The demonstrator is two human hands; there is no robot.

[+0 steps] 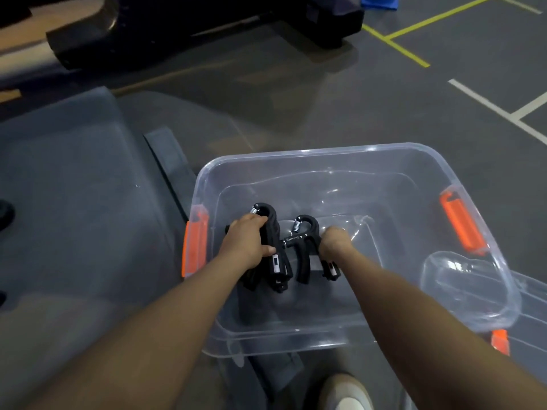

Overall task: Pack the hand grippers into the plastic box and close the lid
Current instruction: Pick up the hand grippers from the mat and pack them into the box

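Left hand (247,242) and right hand (334,242) are gripping black, steel-sprung hand grippers (299,247) at 9 o'clock inside the clear, orange-latched plastic box (355,152).

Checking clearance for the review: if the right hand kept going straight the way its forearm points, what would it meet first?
Probably the clear floor of the plastic box, then its far wall. The right hand, gripping a hand gripper, points forward and down into the bare part; depth is uncertain.

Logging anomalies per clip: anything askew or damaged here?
Nothing stands out. Both hands, left and right, hold black hand grippers inside the clear plastic box, which sits level on the floor.
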